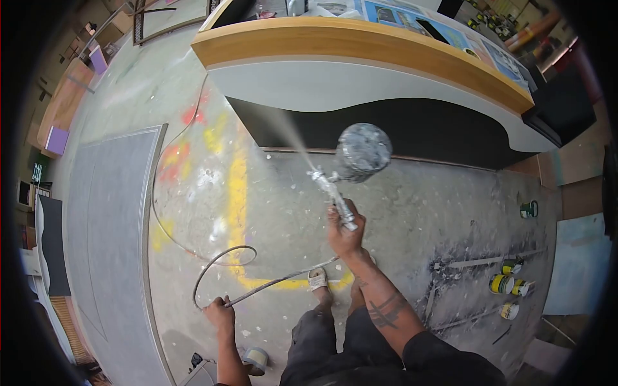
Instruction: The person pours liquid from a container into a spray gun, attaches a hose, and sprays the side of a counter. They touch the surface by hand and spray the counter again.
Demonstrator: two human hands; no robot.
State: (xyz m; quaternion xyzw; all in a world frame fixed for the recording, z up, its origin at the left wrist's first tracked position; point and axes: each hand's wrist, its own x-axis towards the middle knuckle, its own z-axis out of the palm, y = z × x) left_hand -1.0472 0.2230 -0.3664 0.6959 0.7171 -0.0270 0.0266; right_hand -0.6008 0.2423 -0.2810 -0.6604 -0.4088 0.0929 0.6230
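Note:
My right hand (347, 233) is wrapped round the grip of a metal spray gun (329, 192). A paint-spattered cup (364, 152) sits on the gun's right side. From its nozzle a pale mist fans up and left toward the dark lower panel (386, 125) of a counter (290, 77) with a white wavy band. My left hand (219, 313) is closed on the air hose (277, 281), which loops beside it and runs across to below my right hand.
A grey flat panel (109, 244) lies at left. Several paint cans (501, 284) stand on the floor at right, with a green can (528, 209) beyond them. A bucket (255, 360) is near my left forearm. The hose trails over the paint-marked floor toward the counter's left end.

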